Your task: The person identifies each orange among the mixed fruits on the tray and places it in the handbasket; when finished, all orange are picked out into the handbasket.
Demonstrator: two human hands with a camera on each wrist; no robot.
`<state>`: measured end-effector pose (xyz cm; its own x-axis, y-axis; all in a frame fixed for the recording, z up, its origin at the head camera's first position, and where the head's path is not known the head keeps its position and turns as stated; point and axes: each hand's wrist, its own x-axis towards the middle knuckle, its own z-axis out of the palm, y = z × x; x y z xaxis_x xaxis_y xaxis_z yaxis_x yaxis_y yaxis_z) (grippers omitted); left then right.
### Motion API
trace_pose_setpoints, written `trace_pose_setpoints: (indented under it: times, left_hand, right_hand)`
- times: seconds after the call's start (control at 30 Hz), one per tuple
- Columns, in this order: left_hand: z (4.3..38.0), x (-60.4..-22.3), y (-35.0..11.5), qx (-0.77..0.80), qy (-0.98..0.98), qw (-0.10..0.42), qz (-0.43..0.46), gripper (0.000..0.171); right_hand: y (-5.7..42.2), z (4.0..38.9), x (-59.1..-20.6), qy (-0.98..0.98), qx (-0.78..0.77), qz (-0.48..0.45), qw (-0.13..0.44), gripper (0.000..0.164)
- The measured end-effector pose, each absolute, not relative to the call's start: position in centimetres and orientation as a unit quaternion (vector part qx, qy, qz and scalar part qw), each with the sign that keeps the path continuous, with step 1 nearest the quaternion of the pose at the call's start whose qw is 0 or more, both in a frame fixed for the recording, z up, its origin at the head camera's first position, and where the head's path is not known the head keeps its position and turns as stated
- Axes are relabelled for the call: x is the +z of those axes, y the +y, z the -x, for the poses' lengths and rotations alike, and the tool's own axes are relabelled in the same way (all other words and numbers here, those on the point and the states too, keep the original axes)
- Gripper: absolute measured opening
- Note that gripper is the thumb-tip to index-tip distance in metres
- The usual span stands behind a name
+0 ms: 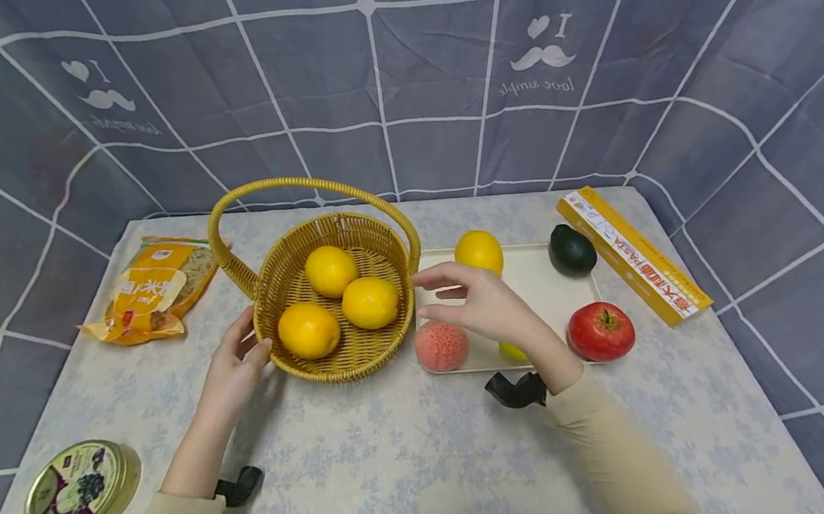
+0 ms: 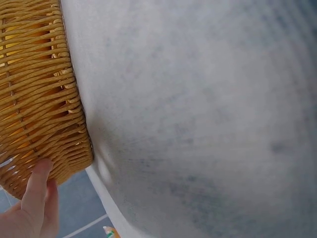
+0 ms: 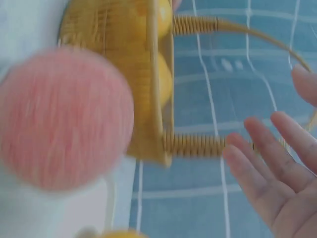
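A woven yellow basket [image 1: 353, 354] with a tall arched handle [image 1: 299, 183] stands on the table, and three yellow fruits [image 1: 310, 330] lie inside it. My left hand [image 1: 234, 372] is at the basket's left side. In the left wrist view its fairly straight fingers [image 2: 40, 173] touch the woven wall. Just off the right side of the basket, my right hand [image 1: 488, 303] hovers over the tray with nothing in it. Its fingers are spread and slightly bent near the handle's base, as the right wrist view also shows. Under it sits a pink rough-skinned ball-shaped fruit [image 1: 442, 347].
On the white tray [image 1: 545, 302] are a yellow fruit [image 1: 478, 252], a dark green avocado [image 1: 572, 250] and a red pomegranate [image 1: 601, 332]. A pasta box [image 1: 634, 255] lies to its right. An orange food bag [image 1: 152, 293] and a round tin [image 1: 78, 489] are at left.
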<state>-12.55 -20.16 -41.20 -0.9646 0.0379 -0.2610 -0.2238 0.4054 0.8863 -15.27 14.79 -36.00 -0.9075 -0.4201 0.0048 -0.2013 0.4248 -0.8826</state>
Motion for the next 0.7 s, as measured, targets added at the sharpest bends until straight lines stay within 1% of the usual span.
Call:
trace_pose_setpoints:
  times: [0.1, 0.37, 0.5, 0.7]
  left_hand:
    - [12.5, -41.3, -20.2, 0.545, 0.828, 0.121, 0.057, 0.067]
    - [12.6, -41.5, -20.2, 0.551, 0.825, 0.118, 0.053, 0.067]
    - [12.6, -41.6, -20.2, 0.554, 0.823, 0.114, 0.053, 0.067]
    - [12.6, -41.5, -20.3, 0.549, 0.826, 0.118, 0.057, 0.067]
  right_hand:
    - [16.8, 15.8, -36.1, 0.839, -0.515, 0.147, 0.101, 0.045]
    - [20.5, 18.0, -37.1, 0.869, -0.493, 0.041, 0.036, 0.052]
    - [21.4, 18.9, -37.5, 0.884, -0.467, 0.009, 0.034, 0.056]
    - [22.3, 20.3, -38.0, 0.895, -0.442, -0.032, 0.059, 0.066]
